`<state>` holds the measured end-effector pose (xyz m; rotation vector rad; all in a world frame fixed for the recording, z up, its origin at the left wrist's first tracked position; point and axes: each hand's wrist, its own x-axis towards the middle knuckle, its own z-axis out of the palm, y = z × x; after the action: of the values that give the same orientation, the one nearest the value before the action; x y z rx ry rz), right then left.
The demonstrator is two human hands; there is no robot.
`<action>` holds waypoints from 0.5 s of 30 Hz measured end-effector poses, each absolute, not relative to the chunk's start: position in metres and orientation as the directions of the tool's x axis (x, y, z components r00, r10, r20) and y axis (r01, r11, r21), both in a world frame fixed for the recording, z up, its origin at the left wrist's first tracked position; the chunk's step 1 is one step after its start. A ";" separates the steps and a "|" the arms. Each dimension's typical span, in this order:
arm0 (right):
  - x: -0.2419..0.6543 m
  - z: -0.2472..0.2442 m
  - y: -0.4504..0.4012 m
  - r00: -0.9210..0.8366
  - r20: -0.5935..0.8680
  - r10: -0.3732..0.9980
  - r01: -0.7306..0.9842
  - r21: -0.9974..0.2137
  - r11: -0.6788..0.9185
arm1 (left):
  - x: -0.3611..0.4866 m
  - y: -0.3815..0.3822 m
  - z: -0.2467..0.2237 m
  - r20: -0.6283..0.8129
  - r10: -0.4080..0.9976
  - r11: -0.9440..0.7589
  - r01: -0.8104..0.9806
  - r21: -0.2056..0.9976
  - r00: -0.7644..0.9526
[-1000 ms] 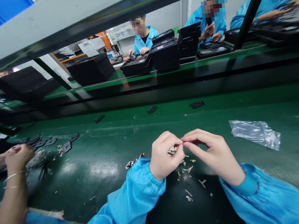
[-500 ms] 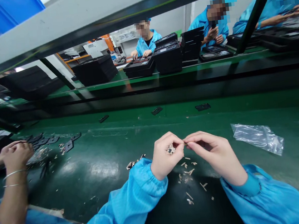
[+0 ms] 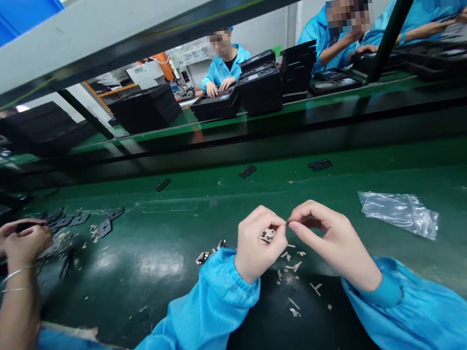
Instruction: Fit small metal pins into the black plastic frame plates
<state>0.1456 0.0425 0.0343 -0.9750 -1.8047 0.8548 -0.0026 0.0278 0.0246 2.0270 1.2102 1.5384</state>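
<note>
Head view: a long green worktop (image 3: 180,299) fills the lower part of the scene, with stacked black boxes (image 3: 145,109) on a raised shelf beyond it. Across that shelf, a co-worker in blue (image 3: 313,28) now has one hand lifted higher than half a second ago, which seems to have no bearing on the work in hand. At the left edge, a neighbour's hands (image 3: 26,243) are closed around something dark, near scattered black plates (image 3: 104,228).

The person's left hand (image 3: 260,243) and right hand (image 3: 336,244) meet above the worktop. A clear plastic bag (image 3: 399,214) lies flat beyond the right hand, and three dark parts (image 3: 248,171) are spaced along the far side.

Left fingers curl around a clump of small pieces (image 3: 268,235), pale with black marks, showing in the hollow of the fist; similar bits (image 3: 204,257) lie beside the left cuff. Pale scraps (image 3: 297,267) are strewn below and between the wrists.

Smallest is a dark speck (image 3: 288,223) where the fingertips of both hands come together, apparently pinched by the right finger and thumb. Those tips sit slightly farther apart than before, suggesting that the speck is being drawn from the left grip; whether it is free, I cannot tell.
</note>
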 end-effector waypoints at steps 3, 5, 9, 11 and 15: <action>0.146 0.033 0.043 -0.304 0.390 0.869 0.266 -0.841 0.470 | -0.002 0.027 0.025 0.640 0.765 -0.599 0.447 0.665 0.073; 0.146 0.033 0.043 -0.298 0.391 0.871 0.258 -0.845 0.468 | -0.002 0.027 0.024 0.645 0.760 -0.604 0.451 0.657 0.077; 0.146 0.035 0.042 -0.279 0.377 0.883 0.239 -0.864 0.444 | -0.002 0.028 0.024 0.661 0.746 -0.615 0.467 0.635 0.083; 0.146 0.036 0.042 -0.282 0.365 0.887 0.233 -0.871 0.432 | -0.002 0.028 0.024 0.672 0.735 -0.623 0.480 0.618 0.088; 0.145 0.036 0.042 -0.296 0.356 0.887 0.233 -0.873 0.428 | -0.001 0.026 0.025 0.698 0.708 -0.644 0.504 0.575 0.109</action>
<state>0.1450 0.0416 0.0356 -0.9666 -1.7757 0.9045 -0.0013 0.0264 0.0247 2.1867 1.2156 1.5583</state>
